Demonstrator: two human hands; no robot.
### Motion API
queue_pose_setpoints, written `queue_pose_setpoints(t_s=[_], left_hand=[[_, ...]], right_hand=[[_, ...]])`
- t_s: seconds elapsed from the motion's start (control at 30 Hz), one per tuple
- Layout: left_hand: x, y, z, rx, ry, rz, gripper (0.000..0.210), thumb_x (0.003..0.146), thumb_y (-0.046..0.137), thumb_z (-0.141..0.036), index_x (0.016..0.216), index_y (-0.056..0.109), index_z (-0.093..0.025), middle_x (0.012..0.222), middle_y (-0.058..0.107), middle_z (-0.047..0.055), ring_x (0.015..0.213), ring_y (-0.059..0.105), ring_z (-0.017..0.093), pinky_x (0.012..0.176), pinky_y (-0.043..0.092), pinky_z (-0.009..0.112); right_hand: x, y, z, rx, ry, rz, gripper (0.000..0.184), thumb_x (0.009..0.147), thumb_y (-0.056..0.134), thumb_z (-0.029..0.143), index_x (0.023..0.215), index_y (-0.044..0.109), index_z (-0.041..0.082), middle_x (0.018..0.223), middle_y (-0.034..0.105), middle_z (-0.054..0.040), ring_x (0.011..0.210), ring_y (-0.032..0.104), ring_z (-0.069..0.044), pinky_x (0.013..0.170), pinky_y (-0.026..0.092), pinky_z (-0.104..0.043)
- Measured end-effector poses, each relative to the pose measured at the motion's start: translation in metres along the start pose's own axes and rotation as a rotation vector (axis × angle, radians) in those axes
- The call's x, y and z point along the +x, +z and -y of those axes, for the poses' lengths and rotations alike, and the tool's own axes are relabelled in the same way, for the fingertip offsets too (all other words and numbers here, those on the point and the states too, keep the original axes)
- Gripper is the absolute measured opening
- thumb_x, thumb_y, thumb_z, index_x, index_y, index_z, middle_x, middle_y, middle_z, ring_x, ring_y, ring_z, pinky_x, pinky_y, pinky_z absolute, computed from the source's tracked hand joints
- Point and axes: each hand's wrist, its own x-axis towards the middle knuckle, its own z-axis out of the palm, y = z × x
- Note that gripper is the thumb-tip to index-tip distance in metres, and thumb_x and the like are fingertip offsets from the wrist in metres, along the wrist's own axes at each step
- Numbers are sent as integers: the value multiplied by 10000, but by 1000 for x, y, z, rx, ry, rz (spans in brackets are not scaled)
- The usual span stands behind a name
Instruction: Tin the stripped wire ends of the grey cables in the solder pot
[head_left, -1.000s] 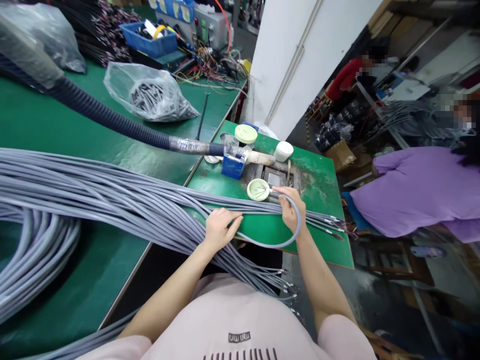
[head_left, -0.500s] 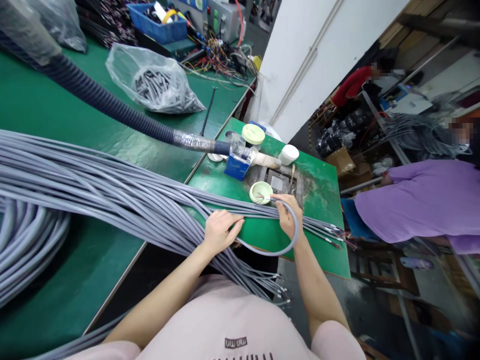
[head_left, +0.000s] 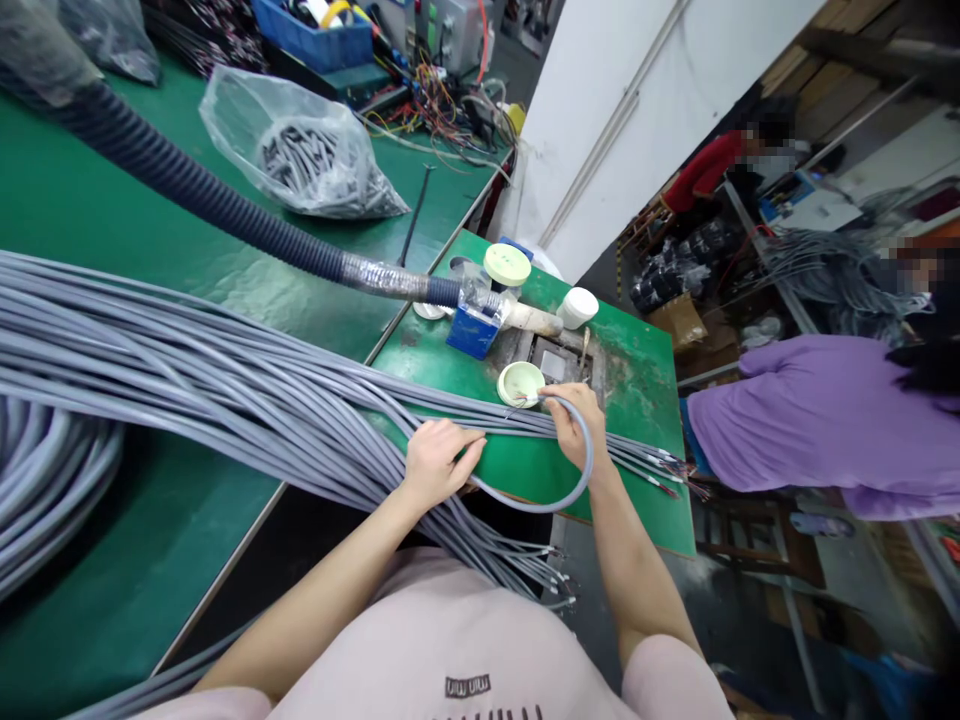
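My right hand [head_left: 576, 425] pinches the end of one grey cable [head_left: 559, 495], which loops down and back toward my left hand. The cable's stripped coloured wire tips sit in or just over a small pale green dish [head_left: 520, 382] on the green side table [head_left: 637, 500]. My left hand [head_left: 435, 462] lies flat on a thick bundle of grey cables [head_left: 225, 390], fingers pressing on them where they cross the table's edge. Stripped cable ends [head_left: 551, 580] hang off the near edge in front of me.
A black corrugated hose [head_left: 187, 195] runs to a blue block [head_left: 471, 330] beside a green-lidded jar [head_left: 508, 265] and a white jar [head_left: 578, 305]. A plastic bag of parts [head_left: 307, 165] lies on the big green bench. A person in purple [head_left: 810, 420] sits to the right.
My right hand has kept the cable tip at the green dish, shifting only slightly. The view has tilted a little, and my left hand stays on the bundle.
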Motion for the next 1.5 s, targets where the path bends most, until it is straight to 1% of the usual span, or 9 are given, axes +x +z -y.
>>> queue_pose_setpoints(t_s=[0.17, 0.3, 0.43, 0.57, 0.83, 1.1, 1.3, 1.4, 1.5], left_hand=[[1, -2, -1, 3, 0, 0, 116, 850, 570, -234, 842, 680, -199, 697, 696, 23, 624, 584, 145, 626, 369, 306], [3, -4, -2, -16, -8, -36, 109, 849, 569, -227, 843, 674, -197, 728, 709, 37, 688, 620, 165, 671, 408, 321], [4, -5, -2, -48, -14, -64, 109, 846, 566, -217, 881, 669, -207, 792, 725, 42, 782, 655, 183, 762, 445, 347], [5, -6, -2, -66, 4, -90, 109, 829, 581, -193, 895, 666, -208, 809, 723, 37, 802, 657, 183, 809, 459, 356], [6, -5, -2, -67, -10, -64, 107, 828, 578, -193, 886, 666, -212, 806, 726, 37, 797, 660, 185, 815, 464, 365], [4, -4, 0, -68, -3, -81, 110, 817, 593, -176, 896, 659, -216, 806, 726, 29, 795, 657, 179, 804, 454, 358], [4, -4, 0, -67, -3, -78, 114, 815, 597, -172, 901, 659, -213, 813, 725, 31, 805, 654, 180, 804, 450, 356], [4, -4, -1, -61, -1, -75, 109, 817, 593, -176, 893, 662, -213, 807, 725, 31, 802, 653, 182, 802, 450, 356], [4, -4, 0, -57, -9, -65, 105, 824, 585, -186, 887, 665, -213, 802, 725, 31, 797, 651, 181, 804, 449, 356]], right_hand=[[20, -15, -1, -36, 34, -140, 186, 923, 481, 261, 955, 660, 222, 929, 700, -52, 900, 606, -204, 847, 440, -368], [38, -27, -17, -157, 105, -215, 219, 931, 464, 322, 911, 653, 213, 900, 707, -57, 901, 606, -215, 864, 437, -372], [48, -26, -45, -259, 143, -185, 238, 935, 442, 328, 893, 645, 211, 859, 719, -47, 845, 611, -211, 812, 443, -346], [50, -19, -68, -331, 197, -165, 248, 922, 455, 333, 872, 661, 204, 834, 728, -49, 797, 613, -214, 752, 435, -323], [48, -5, -85, -329, 226, -102, 295, 915, 444, 372, 861, 673, 193, 838, 724, -75, 770, 622, -225, 750, 439, -333], [46, 4, -94, -370, 212, -88, 334, 921, 429, 391, 845, 688, 195, 797, 720, -74, 773, 623, -216, 757, 438, -325], [50, 9, -97, -377, 253, -13, 334, 919, 436, 391, 838, 686, 186, 816, 718, -89, 769, 621, -222, 762, 433, -336], [50, 0, -84, -351, 237, -42, 302, 917, 448, 365, 843, 686, 192, 825, 724, -79, 771, 622, -219, 766, 443, -338], [43, -19, -56, -296, 189, -119, 246, 914, 477, 334, 866, 683, 208, 871, 729, -58, 818, 630, -213, 823, 449, -357]])
